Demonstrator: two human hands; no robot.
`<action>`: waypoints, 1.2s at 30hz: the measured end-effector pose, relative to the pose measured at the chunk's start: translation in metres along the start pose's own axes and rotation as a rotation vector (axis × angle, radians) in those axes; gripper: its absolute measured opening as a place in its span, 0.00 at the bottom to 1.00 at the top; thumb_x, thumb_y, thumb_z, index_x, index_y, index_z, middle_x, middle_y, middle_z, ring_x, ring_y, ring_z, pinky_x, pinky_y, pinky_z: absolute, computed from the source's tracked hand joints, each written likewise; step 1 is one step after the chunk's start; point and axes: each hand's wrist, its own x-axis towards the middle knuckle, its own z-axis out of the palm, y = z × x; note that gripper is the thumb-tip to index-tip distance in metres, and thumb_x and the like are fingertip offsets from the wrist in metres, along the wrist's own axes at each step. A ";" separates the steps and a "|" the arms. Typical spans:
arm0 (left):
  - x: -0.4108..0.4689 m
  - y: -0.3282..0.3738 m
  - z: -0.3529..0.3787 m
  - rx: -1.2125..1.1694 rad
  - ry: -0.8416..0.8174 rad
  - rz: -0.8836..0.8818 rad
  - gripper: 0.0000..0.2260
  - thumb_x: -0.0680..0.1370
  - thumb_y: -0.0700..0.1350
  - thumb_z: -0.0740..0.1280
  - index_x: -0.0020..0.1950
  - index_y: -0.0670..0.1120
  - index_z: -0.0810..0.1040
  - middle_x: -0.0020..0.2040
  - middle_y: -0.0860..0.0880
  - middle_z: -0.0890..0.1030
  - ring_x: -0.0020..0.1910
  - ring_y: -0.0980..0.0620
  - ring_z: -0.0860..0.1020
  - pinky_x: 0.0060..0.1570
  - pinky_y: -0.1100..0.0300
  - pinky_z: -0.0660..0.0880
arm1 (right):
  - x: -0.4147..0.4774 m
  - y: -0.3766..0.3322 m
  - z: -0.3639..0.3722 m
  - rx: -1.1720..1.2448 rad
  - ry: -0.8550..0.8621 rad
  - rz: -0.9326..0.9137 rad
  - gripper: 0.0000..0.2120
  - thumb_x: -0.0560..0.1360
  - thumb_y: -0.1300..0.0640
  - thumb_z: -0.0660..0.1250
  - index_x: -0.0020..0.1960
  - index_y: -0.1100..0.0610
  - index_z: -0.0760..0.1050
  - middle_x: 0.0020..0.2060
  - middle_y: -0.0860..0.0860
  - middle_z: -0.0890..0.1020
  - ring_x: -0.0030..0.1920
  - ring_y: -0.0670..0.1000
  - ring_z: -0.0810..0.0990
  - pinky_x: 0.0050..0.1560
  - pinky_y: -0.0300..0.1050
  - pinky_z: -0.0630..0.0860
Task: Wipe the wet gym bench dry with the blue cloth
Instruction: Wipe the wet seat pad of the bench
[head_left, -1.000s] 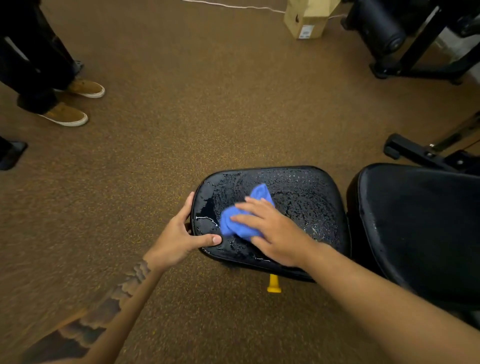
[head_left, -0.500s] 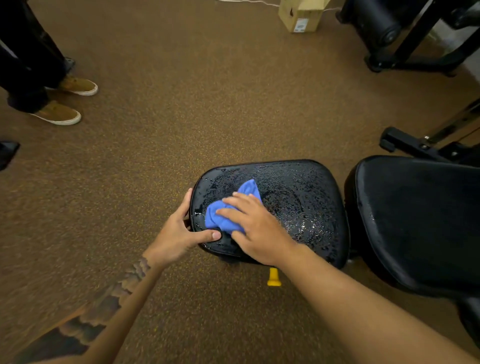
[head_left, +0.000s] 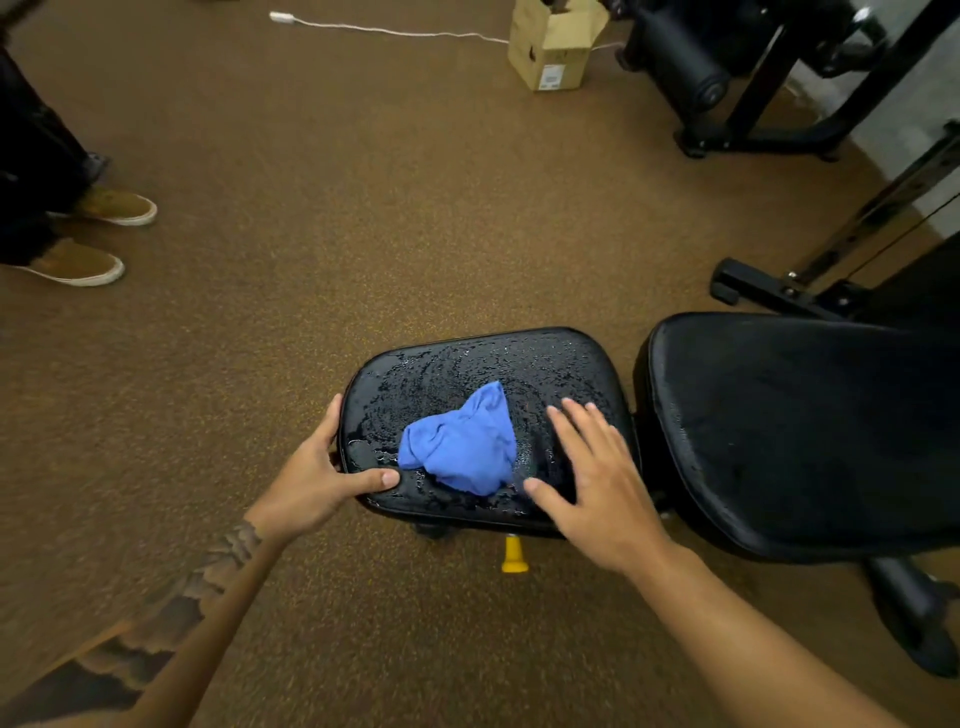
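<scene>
The black bench seat pad (head_left: 519, 364) is covered in water droplets. A crumpled blue cloth (head_left: 462, 444) lies loose on its near half. My left hand (head_left: 322, 478) grips the pad's left near edge, thumb on top and fingers around the side. To the right of the cloth my right hand (head_left: 597, 478) hovers with fingers spread, off the cloth and holding nothing. The larger black back pad (head_left: 800, 431) sits to the right, with only faint wet specks.
A yellow knob (head_left: 514, 556) sticks out under the seat. Another person's brown shoes (head_left: 93, 234) stand at the left. A cardboard box (head_left: 556, 47) and white cable (head_left: 384, 31) lie far back. Black gym machine frames (head_left: 753, 93) fill the right.
My right hand has lifted off the blue cloth and moved right, leaving the cloth lying on the seat. The left hand keeps its grip on the pad's edge.
</scene>
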 end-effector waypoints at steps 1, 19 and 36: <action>-0.001 0.002 -0.001 0.021 -0.016 0.001 0.52 0.65 0.40 0.80 0.79 0.51 0.49 0.64 0.63 0.71 0.55 0.75 0.73 0.52 0.77 0.70 | -0.005 0.010 -0.002 -0.077 -0.056 0.048 0.38 0.75 0.35 0.56 0.78 0.50 0.49 0.78 0.48 0.50 0.77 0.49 0.42 0.76 0.51 0.45; -0.020 0.067 0.125 1.232 0.053 0.299 0.23 0.82 0.51 0.54 0.77 0.49 0.56 0.79 0.44 0.51 0.76 0.38 0.52 0.71 0.44 0.55 | -0.011 0.035 0.001 0.382 0.110 0.452 0.45 0.73 0.36 0.64 0.78 0.55 0.46 0.78 0.50 0.49 0.76 0.50 0.50 0.74 0.47 0.51; 0.024 0.051 0.061 1.197 0.163 0.249 0.22 0.81 0.47 0.59 0.75 0.46 0.63 0.77 0.43 0.59 0.74 0.36 0.58 0.71 0.41 0.58 | -0.006 0.034 0.003 0.575 0.057 0.570 0.48 0.72 0.45 0.72 0.78 0.53 0.43 0.77 0.51 0.52 0.75 0.53 0.56 0.71 0.48 0.55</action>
